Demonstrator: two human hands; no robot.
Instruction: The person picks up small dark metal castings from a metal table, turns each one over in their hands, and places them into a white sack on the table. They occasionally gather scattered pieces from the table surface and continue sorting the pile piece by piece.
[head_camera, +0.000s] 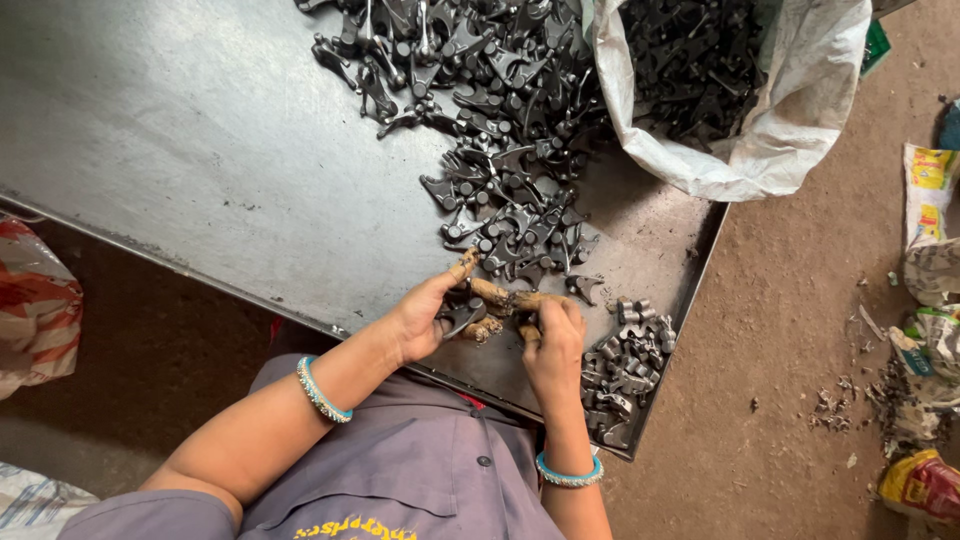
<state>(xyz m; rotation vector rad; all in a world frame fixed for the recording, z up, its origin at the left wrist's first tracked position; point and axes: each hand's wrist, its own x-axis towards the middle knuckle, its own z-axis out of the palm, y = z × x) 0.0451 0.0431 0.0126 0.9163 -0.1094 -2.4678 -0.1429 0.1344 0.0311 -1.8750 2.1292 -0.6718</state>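
My left hand (428, 312) and my right hand (553, 345) meet near the front edge of a dark metal table (200, 150). Brown cloth wraps several fingers of both. The left hand grips a small dark forked metal part (462, 316), and the right hand's fingers touch the same part from the other side. Right behind the hands spreads a big pile of the same dark parts (505, 150). A smaller heap of such parts (620, 365) lies beside my right hand at the table's corner.
A white woven sack (790, 120) full of the same parts stands open at the table's far right. Crumpled bags and wrappers (930, 300) litter the dirt floor on the right. A red-and-white bag (35, 310) lies at the left.
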